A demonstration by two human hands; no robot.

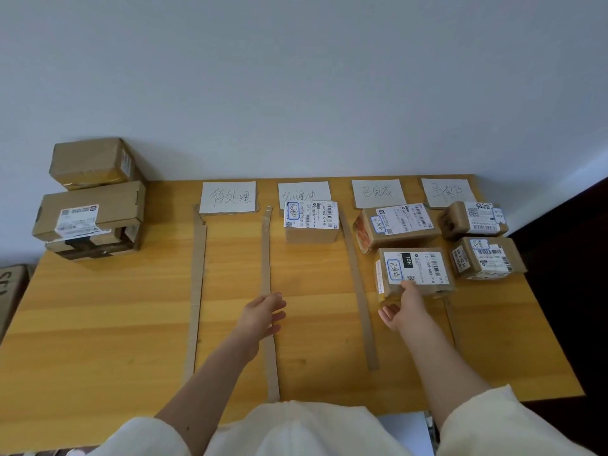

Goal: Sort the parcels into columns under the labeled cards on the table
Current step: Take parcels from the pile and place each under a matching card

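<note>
Right hand [403, 307] touches the near edge of a labelled cardboard parcel [415, 272], long axis crosswise, grip spread; left hand [263, 312] open above the wooden tabletop [108, 311].

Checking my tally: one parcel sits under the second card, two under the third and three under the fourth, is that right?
Not quite. The head view shows only two parcels under the fourth card, the far one and the near one. The other counts stand.

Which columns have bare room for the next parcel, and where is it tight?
The first column, under the leftmost card between two cardboard strips, is bare. The second is open below its one parcel. The far-right column is tight: two parcels fill its top, and the right hand touches the third column's near parcel.
</note>
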